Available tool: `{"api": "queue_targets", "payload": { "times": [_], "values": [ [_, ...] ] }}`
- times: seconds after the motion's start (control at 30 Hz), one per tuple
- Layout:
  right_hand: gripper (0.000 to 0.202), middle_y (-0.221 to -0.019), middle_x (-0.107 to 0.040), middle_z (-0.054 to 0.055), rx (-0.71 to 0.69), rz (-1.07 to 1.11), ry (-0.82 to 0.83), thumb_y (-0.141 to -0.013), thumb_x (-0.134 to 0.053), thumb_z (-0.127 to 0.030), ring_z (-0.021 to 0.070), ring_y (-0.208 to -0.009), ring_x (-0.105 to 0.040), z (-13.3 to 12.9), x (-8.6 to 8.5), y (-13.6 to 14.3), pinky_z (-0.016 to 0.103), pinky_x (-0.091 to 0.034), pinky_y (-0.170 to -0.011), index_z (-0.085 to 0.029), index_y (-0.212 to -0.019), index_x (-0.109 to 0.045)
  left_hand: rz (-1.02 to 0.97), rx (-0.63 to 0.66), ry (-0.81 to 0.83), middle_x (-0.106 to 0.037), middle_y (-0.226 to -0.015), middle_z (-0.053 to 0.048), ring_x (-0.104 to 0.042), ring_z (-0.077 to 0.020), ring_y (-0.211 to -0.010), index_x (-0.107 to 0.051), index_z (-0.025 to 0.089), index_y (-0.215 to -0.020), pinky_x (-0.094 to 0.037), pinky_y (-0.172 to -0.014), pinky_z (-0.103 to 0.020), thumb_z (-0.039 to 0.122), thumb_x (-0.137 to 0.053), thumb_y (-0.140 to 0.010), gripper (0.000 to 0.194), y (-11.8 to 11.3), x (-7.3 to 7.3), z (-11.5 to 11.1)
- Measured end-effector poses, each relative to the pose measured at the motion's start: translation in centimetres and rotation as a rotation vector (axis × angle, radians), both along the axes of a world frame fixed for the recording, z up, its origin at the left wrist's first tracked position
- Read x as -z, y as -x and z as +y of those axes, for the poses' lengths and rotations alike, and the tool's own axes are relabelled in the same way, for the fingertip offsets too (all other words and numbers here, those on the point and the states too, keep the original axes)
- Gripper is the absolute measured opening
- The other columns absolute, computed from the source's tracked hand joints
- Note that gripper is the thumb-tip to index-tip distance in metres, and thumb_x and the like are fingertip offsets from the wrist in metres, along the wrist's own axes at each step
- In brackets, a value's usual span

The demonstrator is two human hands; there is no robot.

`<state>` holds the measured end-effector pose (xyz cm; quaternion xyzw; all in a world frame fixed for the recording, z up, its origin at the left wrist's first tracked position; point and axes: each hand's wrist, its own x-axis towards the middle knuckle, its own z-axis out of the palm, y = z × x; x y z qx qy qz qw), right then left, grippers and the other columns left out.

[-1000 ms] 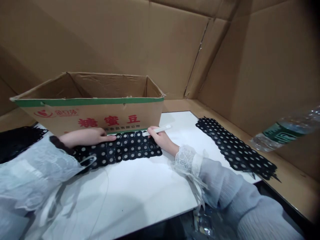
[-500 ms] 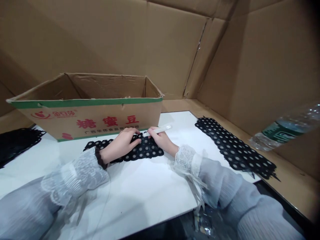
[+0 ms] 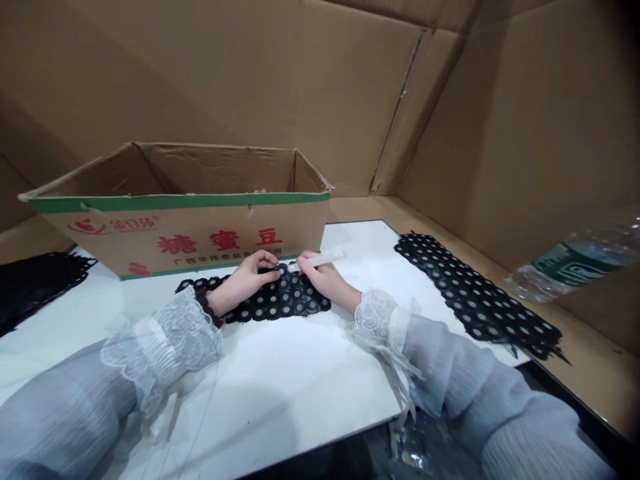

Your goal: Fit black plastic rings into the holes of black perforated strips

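Since the earlier frames, the left hand (image 3: 245, 283) has moved rightward along the dotted black sheet (image 3: 285, 303) and is now resting near the right hand (image 3: 325, 277). Its thumb and forefinger are curving toward each other at the sheet's far edge; whether they are pinching it, I cannot tell. The right hand is pinching a white pen-like stick (image 3: 325, 259), its tip pointing left at that edge. The sheet is lying on a white tabletop (image 3: 300, 380), just in front of an open cardboard box (image 3: 200, 223). Another dotted sheet (image 3: 475, 300) is lying to the right, near a clear bottle (image 3: 575, 265) with a green label. Black material (image 3: 35, 287) is lying at far left.
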<state>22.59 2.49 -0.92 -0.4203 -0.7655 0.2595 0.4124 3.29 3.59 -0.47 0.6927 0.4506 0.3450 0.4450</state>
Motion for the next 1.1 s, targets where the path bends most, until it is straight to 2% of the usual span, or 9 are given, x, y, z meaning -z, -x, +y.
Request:
{"api": "queue_targets", "payload": {
  "times": [0.17, 0.3, 0.4, 0.53, 0.6, 0.73, 0.87, 0.93, 1.1],
  "values": [
    [0.025, -0.071, -0.05, 0.001, 0.028, -0.412, -0.282, -0.091, -0.037, -0.028, 0.0157, -0.075, -0.048, 0.3, 0.2, 0.6, 0.03, -0.034, -0.071, -0.019, -0.068, -0.042, -0.076, -0.084, -0.056, -0.049, -0.078, 0.003, -0.053, -0.0164, -0.084, -0.039, 0.02, -0.08, -0.038, -0.082, -0.031, 0.028, -0.064, -0.062, 0.032, -0.4, 0.5, -0.1],
    [0.022, -0.074, -0.053, 0.003, 0.11, -0.542, -0.328, -0.09, -0.038, -0.026, 0.0169, -0.077, -0.049, 0.6, 0.2, 1.1, 0.031, -0.033, -0.071, -0.019, -0.071, -0.045, -0.096, -0.118, -0.08, -0.047, -0.076, 0.004, -0.051, -0.0161, -0.085, -0.033, 0.021, -0.076, -0.037, -0.084, -0.032, 0.025, -0.062, -0.06, 0.034, -0.7, 0.6, 0.1],
    [0.024, -0.072, -0.05, 0.002, 0.096, -0.385, -0.268, -0.089, -0.037, -0.028, 0.0164, -0.077, -0.048, 0.8, 0.1, 0.6, 0.031, -0.035, -0.073, -0.019, -0.068, -0.043, -0.09, -0.114, -0.069, -0.047, -0.076, 0.003, -0.051, -0.0162, -0.085, -0.032, 0.022, -0.076, -0.037, -0.084, -0.032, 0.027, -0.061, -0.061, 0.033, -0.7, 0.6, 0.1],
    [0.029, -0.061, -0.042, -0.002, -0.023, -0.017, 0.099, -0.086, -0.037, -0.034, 0.0141, -0.065, -0.046, 0.9, -0.2, -0.8, 0.028, -0.037, -0.067, -0.02, -0.06, -0.04, -0.056, -0.102, -0.04, -0.05, -0.08, 0.002, -0.052, -0.016, -0.081, -0.034, 0.021, -0.079, -0.038, -0.082, -0.033, 0.032, -0.061, -0.064, 0.033, -0.5, 0.6, 0.0],
    [0.031, -0.062, -0.043, -0.002, -0.095, 0.038, 0.183, -0.084, -0.04, -0.034, 0.0145, -0.067, -0.048, 0.7, -0.5, -1.2, 0.029, -0.038, -0.071, -0.02, -0.056, -0.041, -0.041, -0.1, -0.035, -0.05, -0.08, 0.002, -0.052, -0.0162, -0.08, -0.036, 0.021, -0.081, -0.039, -0.082, -0.034, 0.034, -0.06, -0.066, 0.032, -0.4, 0.6, -0.1],
    [0.031, -0.074, -0.05, 0.001, -0.133, -0.015, 0.154, -0.081, -0.046, -0.03, 0.0165, -0.083, -0.051, 0.2, -0.6, -0.9, 0.031, -0.036, -0.084, -0.019, -0.053, -0.044, -0.013, -0.081, -0.039, -0.052, -0.088, -0.001, -0.053, -0.0187, -0.092, -0.041, 0.02, -0.088, -0.039, -0.087, -0.035, 0.036, -0.061, -0.068, 0.032, -0.1, 0.5, -0.1],
    [0.029, -0.078, -0.05, 0.002, -0.103, -0.022, 0.132, -0.081, -0.046, -0.028, 0.0164, -0.083, -0.051, 0.3, -0.4, -0.8, 0.031, -0.036, -0.084, -0.019, -0.053, -0.045, 0.128, 0.088, -0.047, -0.055, -0.11, -0.005, -0.051, -0.0213, -0.109, -0.044, 0.021, -0.109, -0.036, -0.095, -0.036, 0.034, -0.063, -0.07, 0.045, 0.4, 0.3, -0.1],
    [0.029, -0.077, -0.049, 0.001, -0.11, -0.016, 0.126, -0.08, -0.045, -0.026, 0.0162, -0.083, -0.051, 0.5, -0.2, -0.9, 0.031, -0.036, -0.083, -0.019, -0.052, -0.044, 0.184, 0.145, -0.023, -0.057, -0.112, -0.004, -0.054, -0.0217, -0.106, -0.041, 0.022, -0.117, -0.038, -0.093, -0.037, 0.033, -0.062, -0.072, 0.051, 0.7, 0.1, -0.2],
    [0.031, -0.076, -0.049, 0.001, -0.103, 0.001, 0.13, -0.082, -0.044, -0.027, 0.0156, -0.08, -0.051, 0.8, 0.0, -0.9, 0.031, -0.037, -0.08, -0.018, -0.052, -0.042, 0.163, 0.114, 0.051, -0.063, -0.102, -0.004, -0.06, -0.022, -0.093, -0.042, 0.021, -0.119, -0.045, -0.084, -0.037, 0.032, -0.062, -0.071, 0.053, 0.6, -0.5, -0.5]
  ]
}}
